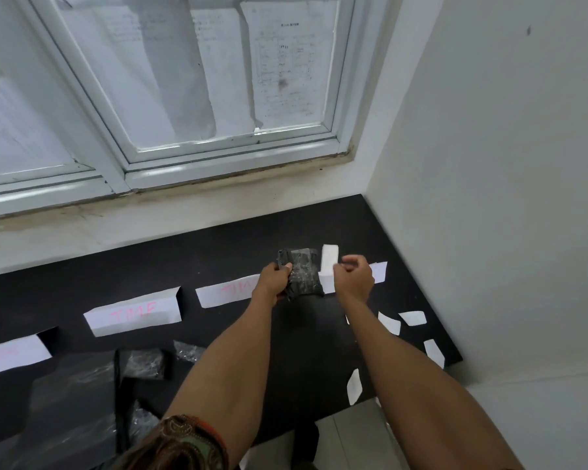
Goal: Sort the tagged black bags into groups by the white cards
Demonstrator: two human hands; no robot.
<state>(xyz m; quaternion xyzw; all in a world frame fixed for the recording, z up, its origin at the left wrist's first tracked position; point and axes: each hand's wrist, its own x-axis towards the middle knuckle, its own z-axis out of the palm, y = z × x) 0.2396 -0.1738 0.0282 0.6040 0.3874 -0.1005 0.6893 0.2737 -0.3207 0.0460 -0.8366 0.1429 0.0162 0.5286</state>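
Bag in hand: your left hand grips a small black bag by its left edge, fingers curled around it, lifted above the black table near the far right corner.
Tag: a white tag stands along the bag's right side; your right hand is loosely closed with thumb and fingertips pinching at the tag's edge — whether it truly has the paper, I cannot tell.
Cards: white cards lie in a row across the table, the nearest to the bag a card with pink lettering just left of your left hand, then another card, then one at the left border. A further strip shows past your right hand.
Other bags: more black bags lie in a loose heap at lower left, well apart from the one you hold.
Loose slips: small white paper pieces are scattered at the table's right edge.
How it should handle: the bag looks light, soft and crinkly, with a glossy wrap — likely slippery. Hold the bag's body, not the tag, which could tear.
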